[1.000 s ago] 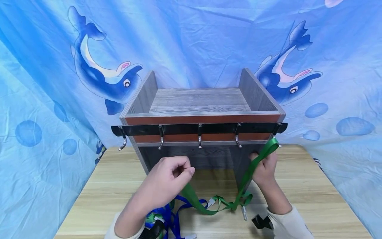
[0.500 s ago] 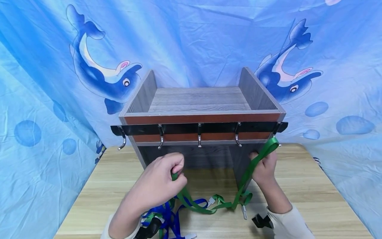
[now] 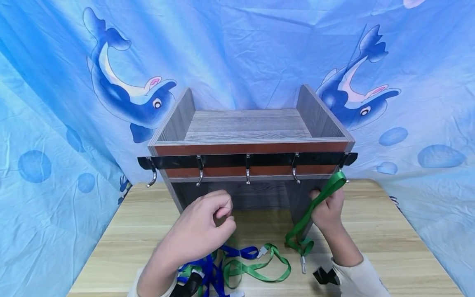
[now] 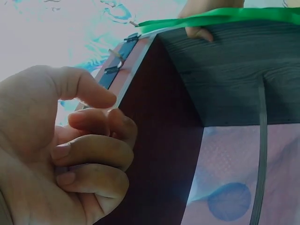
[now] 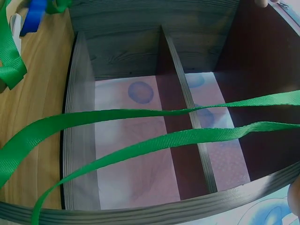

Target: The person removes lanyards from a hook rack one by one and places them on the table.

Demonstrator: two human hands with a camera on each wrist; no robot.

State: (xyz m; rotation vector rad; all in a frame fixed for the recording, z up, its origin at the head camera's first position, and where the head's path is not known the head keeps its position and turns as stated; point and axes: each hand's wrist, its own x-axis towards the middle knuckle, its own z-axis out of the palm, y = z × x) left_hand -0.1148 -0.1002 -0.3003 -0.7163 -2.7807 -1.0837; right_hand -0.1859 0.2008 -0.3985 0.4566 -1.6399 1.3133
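Observation:
My left hand (image 3: 202, 227) hovers before the grey wooden shelf (image 3: 248, 142), fingers loosely curled; the left wrist view shows nothing between the thumb and fingers (image 4: 96, 152). On the far-right hook of the black rail (image 3: 222, 161) hangs a green lanyard (image 3: 309, 212), its lower end and clip reaching the table. Behind that lanyard, my right hand (image 3: 328, 210) grips the shelf's right side panel (image 4: 225, 61) from its front edge. A second green lanyard (image 3: 259, 275) lies looped on the table by a heap of blue lanyards (image 3: 211, 270), partly hidden by my left forearm.
Several metal hooks (image 3: 248, 171) line the rail, and those other than the far-right one carry no lanyards. The wooden table (image 3: 382, 231) extends to both sides of the shelf. A blue dolphin-print cloth (image 3: 241, 53) hangs behind.
My left hand first drew back left with a green strap, then let it go; the strap dropped onto the table in a loop. My right hand stays in place.

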